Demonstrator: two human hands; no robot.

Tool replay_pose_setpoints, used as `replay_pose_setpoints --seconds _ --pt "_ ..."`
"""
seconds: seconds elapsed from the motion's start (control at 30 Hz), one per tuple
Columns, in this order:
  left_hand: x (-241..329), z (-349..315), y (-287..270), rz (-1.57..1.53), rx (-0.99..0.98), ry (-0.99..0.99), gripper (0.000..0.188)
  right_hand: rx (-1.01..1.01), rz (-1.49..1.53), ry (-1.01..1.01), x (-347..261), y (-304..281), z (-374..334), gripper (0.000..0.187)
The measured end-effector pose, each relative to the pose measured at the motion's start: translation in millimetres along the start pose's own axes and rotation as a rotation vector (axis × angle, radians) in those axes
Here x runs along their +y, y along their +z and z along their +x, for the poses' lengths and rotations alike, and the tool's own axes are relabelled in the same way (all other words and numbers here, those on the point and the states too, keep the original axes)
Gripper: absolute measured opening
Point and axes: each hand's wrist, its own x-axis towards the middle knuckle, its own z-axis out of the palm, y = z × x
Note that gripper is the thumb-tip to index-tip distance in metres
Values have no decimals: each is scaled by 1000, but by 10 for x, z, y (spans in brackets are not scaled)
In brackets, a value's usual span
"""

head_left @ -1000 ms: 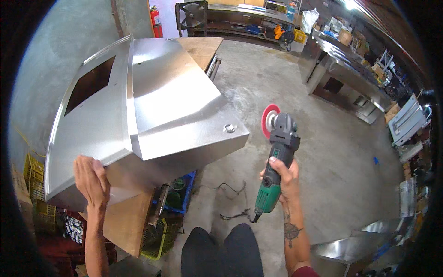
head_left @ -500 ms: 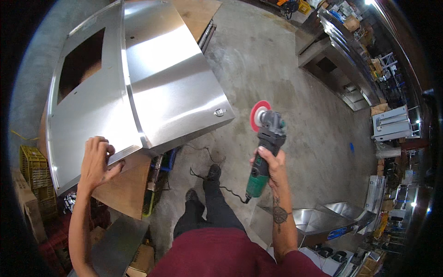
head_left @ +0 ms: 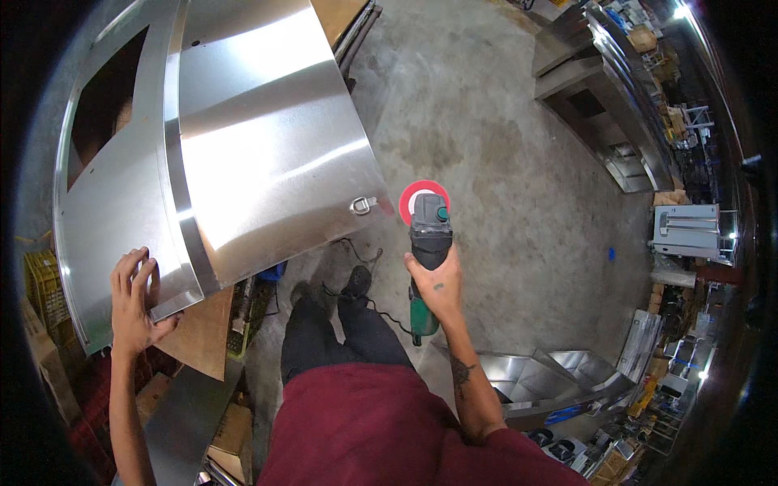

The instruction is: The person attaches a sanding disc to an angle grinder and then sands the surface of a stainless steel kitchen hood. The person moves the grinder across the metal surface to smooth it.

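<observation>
A large stainless steel hood-shaped panel (head_left: 259, 154) lies on a wooden bench (head_left: 198, 336), with a rectangular cut-out at its far left and a small latch (head_left: 362, 205) near its right corner. My left hand (head_left: 134, 300) rests flat on the panel's near left edge, fingers spread. My right hand (head_left: 436, 279) grips a green and grey angle grinder (head_left: 428, 251) with a red disc (head_left: 423, 198), held in the air just right of the panel's corner. Its black cable (head_left: 356, 275) trails to the floor.
Concrete floor (head_left: 519, 186) lies to the right. Steel cabinets and benches (head_left: 604, 105) line the far right wall. Shiny steel trays (head_left: 551, 377) sit at the lower right. Yellow crates (head_left: 44, 283) and cardboard boxes (head_left: 231, 441) stand under and beside the bench.
The view has tilted down and closer to the panel. The grinder has come nearer the panel's right corner. My left hand stays on the panel's near edge.
</observation>
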Motion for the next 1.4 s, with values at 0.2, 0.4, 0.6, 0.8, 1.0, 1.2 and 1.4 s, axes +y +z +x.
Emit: replay_pose_setpoints --seconds 0.2,0.4,0.6,0.8,1.0,1.2,1.4 --pt "-19 -1 -14 -2 -11 -7 101 -40 -41 40 -113 -52 2 54" --pt "-56 -13 -18 45 -24 17 102 -41 -64 56 -171 -49 3 54" --pt "-33 -6 -44 57 -23 12 101 -49 -53 74 -150 -18 -4 52" --pt "-38 -32 -35 37 -25 2 99 -24 -58 -2 -73 21 -2 52" --pt "-12 -4 -48 14 -22 7 99 -43 -81 51 -102 45 17 51" --pt "3 -6 -59 29 -29 0 100 -47 -109 46 -163 23 10 53" --pt "-23 -29 -31 30 -22 3 103 -86 -103 88 -193 0 -4 55"
